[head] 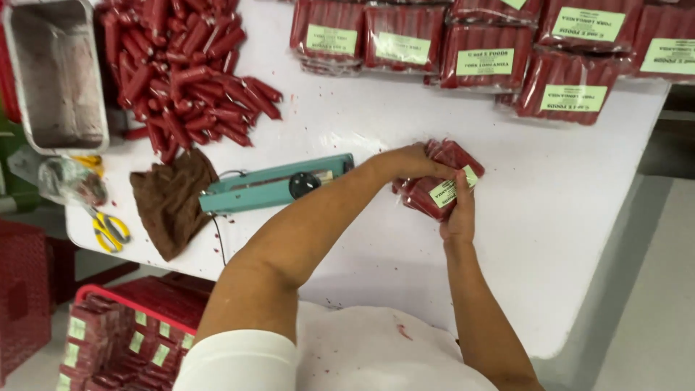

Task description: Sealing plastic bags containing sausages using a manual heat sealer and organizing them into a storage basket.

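Note:
A clear bag of red sausages [438,181] with a pale green label rests on the white table [550,217]. My left hand [409,161] presses on the bag's upper left side, its arm reaching across my body. My right hand [461,210] grips the bag's lower right edge, thumb on the label. Both hands hold the same bag.
A teal heat sealer [271,183] lies left of the bag, beside a brown cloth [170,199]. Loose red sausages [188,72] are piled at the back left by a metal tray [54,72]. Labelled packs [485,51] line the far edge. Yellow scissors [108,228], red crate [130,337].

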